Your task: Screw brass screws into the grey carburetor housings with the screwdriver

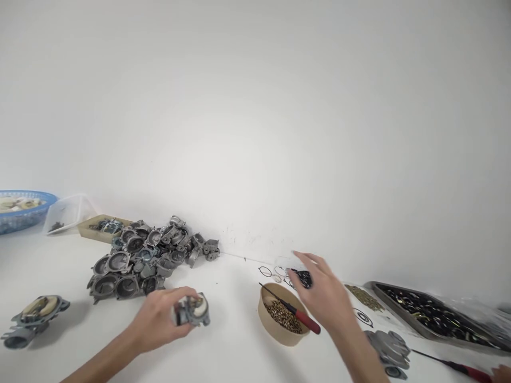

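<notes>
Own body, as I read it from my remote post: two hands, two forearms, all bare skin. Left of the tan bowl (271, 331), I log the left hand (162, 314): slim fingers, slender wrist, smooth, lean forearm. Right of the bowl, the right hand (319, 295): long, thin fingers, edges slightly blurred to me; forearm bare, slender.

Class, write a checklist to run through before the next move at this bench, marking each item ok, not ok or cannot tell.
1. Left grip holding a metal part: ok.
2. Right grip open: ok, thumb and forefinger apart.
3. Right grip in contact with the black rings: cannot tell.
4. Bowl standing upright: ok.
5. Bowl opening unobstructed: not ok, a red-handled screwdriver lies across it.
</notes>
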`<state>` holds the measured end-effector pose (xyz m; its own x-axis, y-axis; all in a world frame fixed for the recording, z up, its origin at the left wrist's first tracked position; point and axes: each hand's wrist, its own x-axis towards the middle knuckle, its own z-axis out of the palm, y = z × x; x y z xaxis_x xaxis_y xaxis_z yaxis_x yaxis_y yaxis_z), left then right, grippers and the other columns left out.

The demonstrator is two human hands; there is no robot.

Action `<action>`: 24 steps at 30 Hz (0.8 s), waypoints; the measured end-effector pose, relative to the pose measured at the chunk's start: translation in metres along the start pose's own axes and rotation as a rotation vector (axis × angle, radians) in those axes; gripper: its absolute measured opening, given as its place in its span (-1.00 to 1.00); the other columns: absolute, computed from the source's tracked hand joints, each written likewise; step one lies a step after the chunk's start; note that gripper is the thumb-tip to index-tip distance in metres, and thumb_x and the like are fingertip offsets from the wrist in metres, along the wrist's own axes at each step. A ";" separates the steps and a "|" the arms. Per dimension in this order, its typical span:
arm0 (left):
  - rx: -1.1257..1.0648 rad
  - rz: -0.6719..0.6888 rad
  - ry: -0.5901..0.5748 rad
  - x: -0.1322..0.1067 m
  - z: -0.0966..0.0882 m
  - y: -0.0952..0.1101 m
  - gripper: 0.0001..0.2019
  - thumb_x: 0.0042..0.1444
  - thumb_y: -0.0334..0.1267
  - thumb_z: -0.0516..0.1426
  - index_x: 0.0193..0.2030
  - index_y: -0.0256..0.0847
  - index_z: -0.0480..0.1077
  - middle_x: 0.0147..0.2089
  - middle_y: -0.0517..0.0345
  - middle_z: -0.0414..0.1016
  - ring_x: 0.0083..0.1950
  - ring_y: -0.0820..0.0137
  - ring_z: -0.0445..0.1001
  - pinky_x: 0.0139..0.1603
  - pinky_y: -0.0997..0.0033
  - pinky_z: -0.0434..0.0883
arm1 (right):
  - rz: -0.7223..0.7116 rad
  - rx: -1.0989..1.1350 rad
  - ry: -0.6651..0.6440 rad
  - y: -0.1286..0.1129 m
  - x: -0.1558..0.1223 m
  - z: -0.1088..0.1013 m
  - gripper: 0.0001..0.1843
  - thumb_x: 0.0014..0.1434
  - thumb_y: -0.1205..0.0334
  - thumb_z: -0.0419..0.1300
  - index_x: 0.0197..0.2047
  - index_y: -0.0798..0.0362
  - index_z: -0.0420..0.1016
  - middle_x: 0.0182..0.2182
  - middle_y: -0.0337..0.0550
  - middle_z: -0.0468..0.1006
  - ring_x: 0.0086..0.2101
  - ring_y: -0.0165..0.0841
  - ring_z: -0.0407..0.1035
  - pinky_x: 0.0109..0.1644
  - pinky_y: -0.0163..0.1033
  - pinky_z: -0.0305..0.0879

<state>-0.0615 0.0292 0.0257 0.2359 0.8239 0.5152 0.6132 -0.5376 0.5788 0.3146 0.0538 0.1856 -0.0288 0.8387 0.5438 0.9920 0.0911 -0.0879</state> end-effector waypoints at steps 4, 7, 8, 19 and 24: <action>-0.079 0.009 -0.130 0.044 0.033 0.010 -0.60 -0.03 -0.21 0.40 0.00 0.02 0.60 -0.21 0.26 0.76 -0.33 0.24 0.62 -0.16 0.34 0.48 | -0.269 -0.009 -0.159 -0.073 0.045 0.030 -0.50 0.42 0.10 0.16 0.38 -0.06 0.47 0.31 0.09 0.48 0.07 -0.03 0.57 0.14 0.02 0.49; -0.106 -0.008 -0.135 0.038 0.046 0.005 -0.58 -0.03 -0.21 0.39 0.03 0.03 0.57 -0.26 0.28 0.71 -0.34 0.25 0.58 -0.15 0.34 0.46 | -0.391 0.000 -0.265 -0.102 0.067 0.060 -0.52 0.39 0.13 0.27 0.34 -0.04 0.51 0.26 0.08 0.54 0.06 -0.07 0.57 0.12 -0.03 0.49; -0.118 -0.015 -0.144 0.034 0.048 0.003 -0.56 -0.03 -0.21 0.39 0.05 0.03 0.56 -0.27 0.28 0.70 -0.33 0.25 0.57 -0.14 0.34 0.46 | -0.423 0.007 -0.295 -0.112 0.072 0.072 -0.52 0.40 0.12 0.28 0.34 -0.03 0.51 0.26 0.08 0.54 0.07 -0.07 0.57 0.12 -0.03 0.49; -0.328 -0.067 -0.280 0.025 0.039 -0.015 -0.38 -0.01 -0.25 0.38 0.23 0.09 0.44 0.15 0.25 0.70 -0.15 0.23 0.62 -0.06 0.32 0.48 | -0.703 -0.088 -0.448 -0.227 0.090 0.204 -0.55 0.44 0.06 0.30 0.30 0.05 0.46 0.23 0.03 0.51 0.11 -0.13 0.52 0.17 0.10 0.55; -0.392 -0.090 -0.284 0.026 0.040 -0.018 -0.34 -0.03 -0.25 0.39 0.26 0.06 0.42 0.16 0.19 0.69 -0.08 0.18 0.62 0.01 0.28 0.47 | -0.728 -0.201 -0.407 -0.231 0.083 0.224 -0.57 0.44 0.07 0.30 0.28 0.06 0.48 0.23 0.03 0.52 0.12 -0.12 0.51 0.19 0.12 0.53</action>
<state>-0.0360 0.0681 0.0033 0.4248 0.8571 0.2914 0.3234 -0.4443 0.8355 0.0556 0.2228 0.0637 -0.6705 0.7393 0.0619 0.7113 0.6168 0.3371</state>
